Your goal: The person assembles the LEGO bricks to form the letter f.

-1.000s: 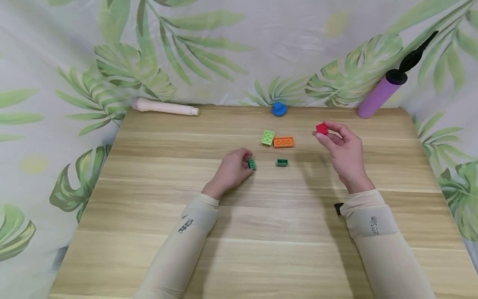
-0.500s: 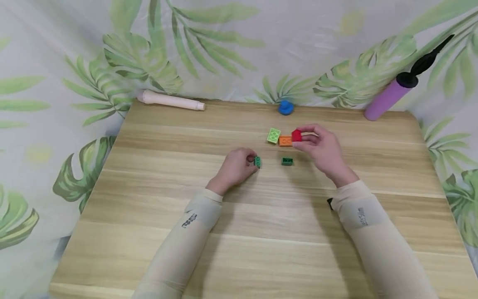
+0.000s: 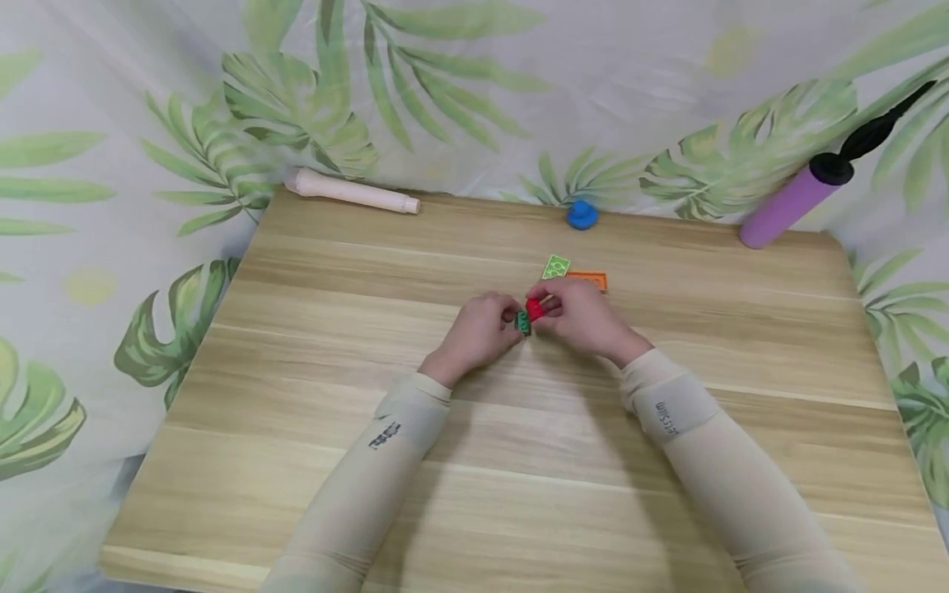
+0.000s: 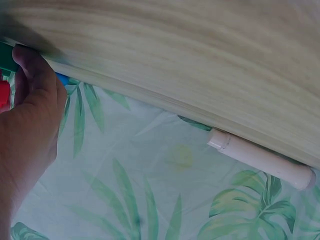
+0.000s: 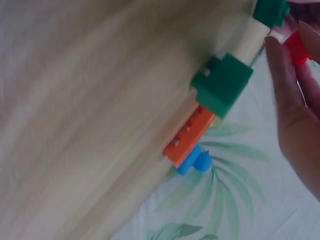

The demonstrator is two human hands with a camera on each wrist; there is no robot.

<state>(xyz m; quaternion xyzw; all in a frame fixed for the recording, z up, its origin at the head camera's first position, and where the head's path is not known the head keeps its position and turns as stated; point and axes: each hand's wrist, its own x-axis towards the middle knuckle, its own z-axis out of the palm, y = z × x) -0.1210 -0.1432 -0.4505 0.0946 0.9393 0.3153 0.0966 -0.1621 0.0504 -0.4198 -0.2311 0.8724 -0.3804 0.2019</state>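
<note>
Near the middle of the table, my left hand [image 3: 478,331] pinches a dark green toy brick [image 3: 522,322], its studs up. My right hand [image 3: 584,317] pinches a red toy brick [image 3: 534,309] between thumb and fingers, right beside the green one's top. The red brick [image 4: 4,95] also shows at the left edge of the left wrist view, just below the green brick [image 4: 7,57]. A second dark green brick [image 5: 224,85] lies on the table in the right wrist view; my right hand hides it from the head camera.
Behind my right hand lie a light green brick [image 3: 556,266] and an orange brick [image 3: 593,280]. Along the back edge are a blue duck-like toy [image 3: 582,215], a pale tube [image 3: 356,193] and a purple pump [image 3: 789,207] with a black top. A leaf-patterned cloth [image 3: 460,82] hangs behind.
My right hand has carried the red brick left and toward me, up to the green brick in my left hand. The left hand keeps its grip, and the head view has shifted slightly.
</note>
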